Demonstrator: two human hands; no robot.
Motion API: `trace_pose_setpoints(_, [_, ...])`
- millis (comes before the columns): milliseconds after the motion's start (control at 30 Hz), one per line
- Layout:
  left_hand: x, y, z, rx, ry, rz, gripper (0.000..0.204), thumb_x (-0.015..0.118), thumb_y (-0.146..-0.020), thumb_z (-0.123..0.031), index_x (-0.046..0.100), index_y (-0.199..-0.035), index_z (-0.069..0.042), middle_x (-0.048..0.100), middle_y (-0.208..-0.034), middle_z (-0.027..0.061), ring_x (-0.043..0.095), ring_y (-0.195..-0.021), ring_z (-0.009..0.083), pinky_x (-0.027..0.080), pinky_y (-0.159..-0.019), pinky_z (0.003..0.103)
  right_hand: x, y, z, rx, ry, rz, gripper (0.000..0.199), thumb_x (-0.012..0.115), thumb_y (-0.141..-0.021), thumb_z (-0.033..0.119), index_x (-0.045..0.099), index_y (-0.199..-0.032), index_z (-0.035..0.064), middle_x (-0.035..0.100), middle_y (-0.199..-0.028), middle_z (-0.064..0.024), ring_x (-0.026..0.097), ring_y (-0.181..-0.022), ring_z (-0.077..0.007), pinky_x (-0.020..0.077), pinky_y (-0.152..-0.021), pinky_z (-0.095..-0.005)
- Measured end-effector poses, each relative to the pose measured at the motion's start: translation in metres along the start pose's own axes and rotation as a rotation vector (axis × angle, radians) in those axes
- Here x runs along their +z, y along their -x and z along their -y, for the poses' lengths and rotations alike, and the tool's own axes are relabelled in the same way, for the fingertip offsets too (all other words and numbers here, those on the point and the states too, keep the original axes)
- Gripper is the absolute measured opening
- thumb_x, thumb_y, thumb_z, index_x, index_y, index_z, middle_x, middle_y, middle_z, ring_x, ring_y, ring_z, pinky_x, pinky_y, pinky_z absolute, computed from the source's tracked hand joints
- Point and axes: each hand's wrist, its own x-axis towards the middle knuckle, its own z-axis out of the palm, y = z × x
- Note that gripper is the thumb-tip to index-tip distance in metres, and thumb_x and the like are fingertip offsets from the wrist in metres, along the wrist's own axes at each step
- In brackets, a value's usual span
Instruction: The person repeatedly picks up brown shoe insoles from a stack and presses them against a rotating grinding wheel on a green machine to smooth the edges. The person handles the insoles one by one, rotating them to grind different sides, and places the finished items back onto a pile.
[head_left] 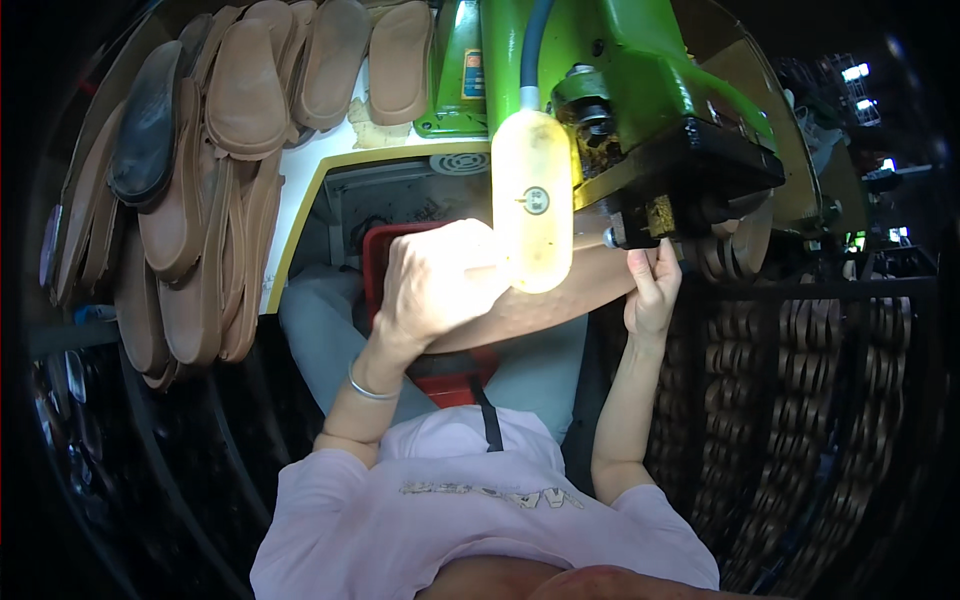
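A brown shoe sole (550,310) spans the space between my hands, below the black head (690,180) of a green machine (640,70). My left hand (440,280) is closed on the sole's left end, washed out by bright light. At the other end, my right hand (652,285) pinches the sole close under the machine head, thumb and finger together. An oval yellow lamp (532,200) on a dark cable hangs in front and hides the middle of the sole and part of my left fingers.
Brown soles (250,90) lie heaped on the white table (300,170) at left, with one black sole (150,130) among them. A red container (380,250) stands below, by my legs. At right, racks (770,370) hold many soles; cardboard (770,110) stands behind the machine.
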Motion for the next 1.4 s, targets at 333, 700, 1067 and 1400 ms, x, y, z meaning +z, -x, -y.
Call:
trace_pose_setpoints(333, [-0.062, 0.022, 0.018, -0.397, 0.047, 0.183, 0.016, 0.073, -0.071, -0.001, 0.063, -0.081, 0.005, 0.069, -0.072, 0.0112, 0.065, -0.066, 0.0095, 0.049, -0.061, 0.023, 0.05, 0.022, 0.003, 0.067, -0.005, 0.2, 0.03, 0.063, -0.086, 0.01, 0.056, -0.113, -0.0028, 0.063, -0.099, -0.008, 0.058, -0.087, -0.0103, 0.0465, -0.076, -0.0234])
trace_pose_setpoints(700, [-0.014, 0.138, -0.026, -0.73, 0.059, -0.076, 0.017, 0.068, -0.084, -0.011, 0.059, -0.094, -0.001, 0.064, -0.069, 0.0114, 0.064, -0.062, 0.0173, 0.048, -0.057, 0.03, 0.089, 0.021, 0.002, 0.011, 0.174, 0.186, 0.021, 0.077, -0.074, 0.002, 0.062, -0.087, -0.0036, 0.065, -0.075, -0.0034, 0.056, -0.064, -0.0038, 0.0433, -0.056, -0.0183])
trace_pose_setpoints(1067, [0.021, 0.038, -0.012, -0.24, 0.095, 0.092, 0.034, 0.077, -0.076, -0.01, 0.061, -0.103, 0.002, 0.07, -0.087, 0.0102, 0.067, -0.078, 0.0158, 0.052, -0.07, 0.028, 0.04, 0.032, -0.019, -0.177, 0.268, 0.081, 0.025, 0.063, -0.091, 0.011, 0.054, -0.107, -0.0056, 0.064, -0.094, -0.0075, 0.057, -0.08, -0.0085, 0.0461, -0.072, -0.022])
trace_pose_setpoints(1400, [0.023, 0.07, -0.005, -0.699, 0.489, 0.066, 0.024, 0.067, -0.083, -0.002, 0.058, -0.105, 0.005, 0.067, -0.088, 0.0078, 0.06, -0.073, 0.0052, 0.048, -0.066, 0.019, 0.059, 0.035, -0.011, -0.03, 0.132, 0.105, 0.017, 0.067, -0.085, 0.002, 0.056, -0.096, -0.0052, 0.065, -0.086, -0.0069, 0.058, -0.073, -0.0063, 0.0464, -0.065, -0.0198])
